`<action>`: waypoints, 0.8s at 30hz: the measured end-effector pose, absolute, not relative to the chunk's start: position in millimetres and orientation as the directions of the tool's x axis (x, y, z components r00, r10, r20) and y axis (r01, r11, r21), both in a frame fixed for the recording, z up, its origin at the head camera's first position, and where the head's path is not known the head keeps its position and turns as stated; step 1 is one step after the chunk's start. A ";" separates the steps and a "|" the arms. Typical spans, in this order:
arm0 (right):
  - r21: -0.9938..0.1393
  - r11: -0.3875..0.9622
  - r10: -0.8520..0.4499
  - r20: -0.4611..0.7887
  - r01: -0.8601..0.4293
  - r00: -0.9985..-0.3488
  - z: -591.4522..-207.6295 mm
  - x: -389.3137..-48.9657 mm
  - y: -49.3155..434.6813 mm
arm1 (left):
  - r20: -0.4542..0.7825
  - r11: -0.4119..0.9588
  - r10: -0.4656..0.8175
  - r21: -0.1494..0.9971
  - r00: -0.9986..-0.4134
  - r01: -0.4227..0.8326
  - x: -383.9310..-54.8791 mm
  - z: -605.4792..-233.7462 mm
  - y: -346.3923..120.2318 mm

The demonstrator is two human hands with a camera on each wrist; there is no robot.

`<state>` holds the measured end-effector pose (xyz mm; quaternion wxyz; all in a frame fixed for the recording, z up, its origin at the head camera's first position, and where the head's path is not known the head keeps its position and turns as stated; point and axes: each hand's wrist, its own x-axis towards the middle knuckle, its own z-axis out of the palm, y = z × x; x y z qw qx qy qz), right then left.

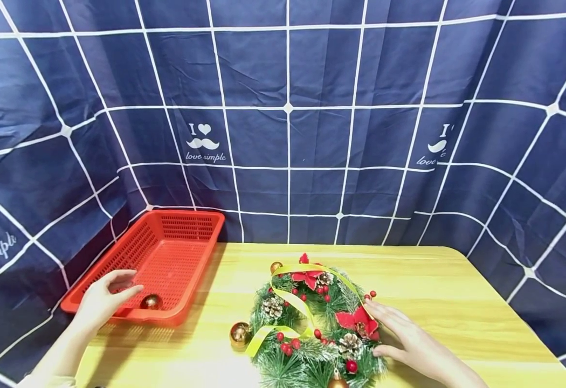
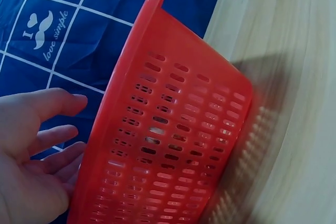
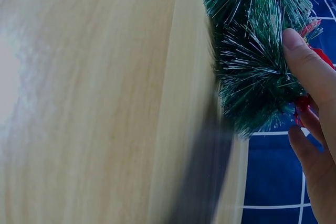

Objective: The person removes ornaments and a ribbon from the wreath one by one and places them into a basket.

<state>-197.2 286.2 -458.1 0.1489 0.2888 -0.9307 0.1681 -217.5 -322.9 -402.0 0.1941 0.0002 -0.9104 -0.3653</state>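
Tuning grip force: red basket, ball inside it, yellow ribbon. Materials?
Basket: likely molded plastic, semi-gloss; regular slots, smooth rim. Ball: glossy, metallic-looking from its highlights; plastic or glass, can't tell. Ribbon: probably satin-like fabric, slight sheen, thin and loosely curled.
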 end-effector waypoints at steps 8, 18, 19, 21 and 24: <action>-0.200 0.784 -0.491 0.379 -0.588 -0.784 -456.5 -196.3 285.1 | 0.430 0.608 -0.143 0.749 -0.891 0.264 -212.2 -395.7 -311.2; -0.214 0.785 -0.487 0.368 -0.582 -0.792 -457.6 -198.0 286.3 | 0.511 0.269 0.145 0.803 -0.847 0.531 -190.4 -385.5 -236.4; -0.216 0.782 -0.489 0.369 -0.584 -0.791 -457.8 -198.2 286.3 | 0.530 0.242 0.180 0.793 -0.829 0.559 -189.4 -387.4 -229.0; -0.219 0.779 -0.490 0.371 -0.587 -0.789 -458.0 -198.4 286.1 | 0.544 0.192 0.221 0.789 -0.809 0.583 -188.1 -392.4 -215.5; -0.228 0.771 -0.495 0.375 -0.595 -0.784 -458.5 -198.3 285.7 | 0.538 0.165 0.248 0.796 -0.806 0.582 -187.9 -402.4 -199.6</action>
